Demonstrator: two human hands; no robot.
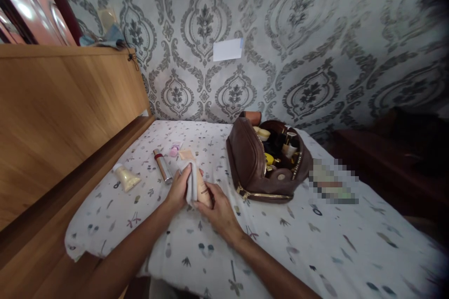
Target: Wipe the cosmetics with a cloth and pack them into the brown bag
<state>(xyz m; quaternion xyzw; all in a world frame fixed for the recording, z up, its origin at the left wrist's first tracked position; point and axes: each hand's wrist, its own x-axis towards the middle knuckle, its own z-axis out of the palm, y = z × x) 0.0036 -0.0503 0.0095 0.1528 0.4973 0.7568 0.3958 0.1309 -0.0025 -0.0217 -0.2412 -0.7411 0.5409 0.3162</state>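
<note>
Between my two hands is a beige squeeze tube, its flat end tilted away from me. My right hand is closed around the near end of the tube. My left hand grips a light grey cloth, which lies against the tube's left side. Just left of my hands, a silver cosmetic tube with a red band lies on the patterned sheet. A small pink item sits beyond it, too small to name. Farther left lies a small cream-coloured tube with a white cap.
An open brown toiletry bag full of cosmetics stands right of my hands. Beside it is a blurred-out flat item. A wooden headboard rises at the left, and a patterned wall closes off the back.
</note>
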